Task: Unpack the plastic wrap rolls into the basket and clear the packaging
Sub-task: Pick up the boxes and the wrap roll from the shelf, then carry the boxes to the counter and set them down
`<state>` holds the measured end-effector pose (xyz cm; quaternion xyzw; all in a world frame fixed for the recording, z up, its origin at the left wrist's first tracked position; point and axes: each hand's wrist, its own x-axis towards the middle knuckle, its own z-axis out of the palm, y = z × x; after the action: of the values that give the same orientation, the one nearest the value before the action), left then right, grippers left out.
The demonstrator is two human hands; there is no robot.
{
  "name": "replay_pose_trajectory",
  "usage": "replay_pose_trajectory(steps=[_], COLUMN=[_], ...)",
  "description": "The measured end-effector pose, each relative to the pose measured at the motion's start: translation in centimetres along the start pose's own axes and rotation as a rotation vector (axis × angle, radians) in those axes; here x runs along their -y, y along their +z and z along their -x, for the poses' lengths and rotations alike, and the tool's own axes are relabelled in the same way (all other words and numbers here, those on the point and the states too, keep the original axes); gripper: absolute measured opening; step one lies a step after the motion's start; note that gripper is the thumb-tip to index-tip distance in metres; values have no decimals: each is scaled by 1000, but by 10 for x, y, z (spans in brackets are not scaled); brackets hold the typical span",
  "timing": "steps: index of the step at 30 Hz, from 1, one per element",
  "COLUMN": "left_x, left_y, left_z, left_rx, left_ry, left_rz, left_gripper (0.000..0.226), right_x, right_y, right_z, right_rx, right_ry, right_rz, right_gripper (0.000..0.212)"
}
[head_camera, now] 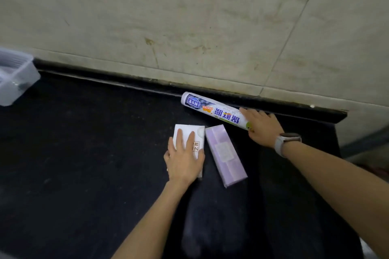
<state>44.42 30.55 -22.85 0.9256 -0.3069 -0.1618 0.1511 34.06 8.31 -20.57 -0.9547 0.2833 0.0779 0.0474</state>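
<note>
A long white plastic wrap roll (207, 108) with blue and green printing lies on the black counter (84, 153) near the wall. My right hand (261, 126) rests on its near end, fingers spread over it. A white box (189, 132) lies flat in the middle, and my left hand (184, 159) presses down on it with fingers apart. A lilac box (225, 154) lies just right of the white one, untouched. A clear plastic basket (14, 78) stands at the far left edge of the counter.
A stained beige wall (189, 17) backs the counter, with a raised black lip (273, 105) along its foot. The counter ends at the right near the wall corner (341, 120). A watch sits on my right wrist (284, 141).
</note>
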Motion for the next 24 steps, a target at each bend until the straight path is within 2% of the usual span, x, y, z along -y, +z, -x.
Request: replay_pose_trajectory(steps=[4,6,8,10,11,13,16,20,24], left_x=[6,7,7,6,6,6,4,5,26], left_y=[14,16,16,15,14,10,2,-13,-17], left_z=[2,2,1,0,0,0,0,15,81], left_rx=[-121,-133,-105,-77,-66,-39,46,120,5], left_ry=[43,48,35,12,-1,-30,-77,-177,-283], left_rz=[-67,-61,-52,-26,-11,13,39,179,471], left_gripper=[65,68,72,74,76,78,83,87,85], right_x=[-9,-5,8,28,41,66,92,98,103], right_y=[12,11,8,8,11,19,37,46,49], right_z=[-24,-28,-23,-6,8,43,93,125,156], right_rx=[35,33,-70,-216,-237,-141,81,96,89], right_ry=[50,98,131,81,48,14,66,171,186], right_rz=[73,74,10,-165,-280,-450,-432,-453,-681], right_gripper=[69,69,66,57,53,55,75,81,73])
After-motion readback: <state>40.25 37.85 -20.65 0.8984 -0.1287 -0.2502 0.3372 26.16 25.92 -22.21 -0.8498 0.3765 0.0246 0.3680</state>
